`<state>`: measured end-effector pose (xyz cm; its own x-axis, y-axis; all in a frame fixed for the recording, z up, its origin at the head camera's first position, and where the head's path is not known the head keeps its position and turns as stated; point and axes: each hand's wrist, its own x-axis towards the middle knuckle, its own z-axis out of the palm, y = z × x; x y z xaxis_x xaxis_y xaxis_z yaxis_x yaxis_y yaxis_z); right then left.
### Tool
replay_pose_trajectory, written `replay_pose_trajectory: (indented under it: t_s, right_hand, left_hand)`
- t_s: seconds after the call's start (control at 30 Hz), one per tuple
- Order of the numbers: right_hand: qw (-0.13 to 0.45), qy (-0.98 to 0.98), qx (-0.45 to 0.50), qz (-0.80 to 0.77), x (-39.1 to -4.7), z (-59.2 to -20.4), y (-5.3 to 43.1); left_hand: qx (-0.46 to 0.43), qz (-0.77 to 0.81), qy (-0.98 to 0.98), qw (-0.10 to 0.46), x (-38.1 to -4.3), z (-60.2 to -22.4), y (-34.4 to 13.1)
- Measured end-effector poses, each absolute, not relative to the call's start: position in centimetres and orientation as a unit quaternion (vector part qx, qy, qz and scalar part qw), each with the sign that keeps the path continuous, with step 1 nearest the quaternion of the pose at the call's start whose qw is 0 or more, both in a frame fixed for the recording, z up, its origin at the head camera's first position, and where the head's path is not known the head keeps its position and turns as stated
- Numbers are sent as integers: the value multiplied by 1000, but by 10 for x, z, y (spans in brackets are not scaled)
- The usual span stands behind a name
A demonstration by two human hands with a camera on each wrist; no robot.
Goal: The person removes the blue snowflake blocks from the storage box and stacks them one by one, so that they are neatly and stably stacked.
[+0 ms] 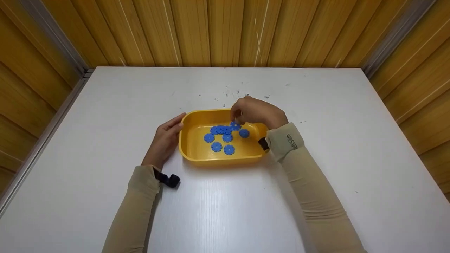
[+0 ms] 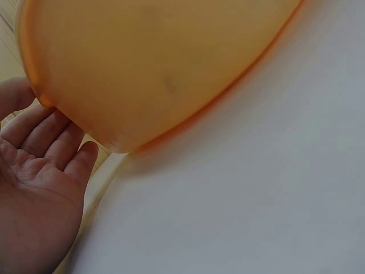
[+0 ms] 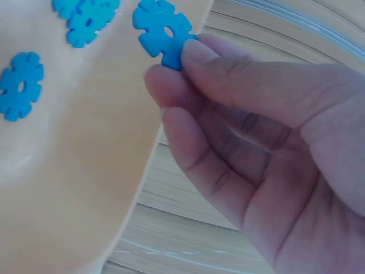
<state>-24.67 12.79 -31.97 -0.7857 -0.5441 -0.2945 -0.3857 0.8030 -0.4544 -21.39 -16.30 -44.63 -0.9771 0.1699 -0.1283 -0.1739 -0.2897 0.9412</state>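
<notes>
A yellow plastic tray [image 1: 197,160] stands on the white table, with several blue notched plastic discs [image 1: 216,146] lying in it, some overlapping. My right hand [image 1: 258,110] is over the tray's far right part. Between thumb and forefinger it pinches one blue notched disc [image 3: 162,28] with a slot in its middle, clear to see in the right wrist view. My left hand [image 1: 165,140] rests against the tray's left end. In the left wrist view its fingers [image 2: 63,142] lie fairly straight along the outer wall.
The white table [image 1: 105,105] carries small dark marks beyond the tray. Yellow wood-patterned panels [image 1: 225,33] stand behind it and at both sides, with metal rails at the corners. Black straps circle both wrists over the beige sleeves [image 1: 130,211].
</notes>
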Motion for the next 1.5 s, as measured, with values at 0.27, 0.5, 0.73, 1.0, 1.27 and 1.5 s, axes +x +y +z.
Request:
replay_pose_trajectory:
  t_s: [0.27, 0.5, 0.73, 1.0, 1.27, 1.5]
  right_hand:
    - [184, 923, -260, -217, -242, -311, 140]
    - [132, 923, -253, -257, -237, -314, 157]
    - [65, 918, -235, -314, -233, -324, 174]
    - [15, 920, -161, -358, -228, -339, 196]
    - [-11, 922, -105, -374, -228, -352, 226]
    - [33, 928, -57, -367, -227, -369, 252]
  left_hand:
    - [-2, 800, 590, 107, -215, -445, -162]
    - [3, 795, 598, 103, -214, -446, -163]
    - [11, 791, 603, 103, -215, -448, -164]
    - [5, 781, 616, 104, -214, -447, -163]
    - [14, 775, 623, 103, -214, -447, -164]
    - [18, 775, 624, 101, -214, -448, -165]
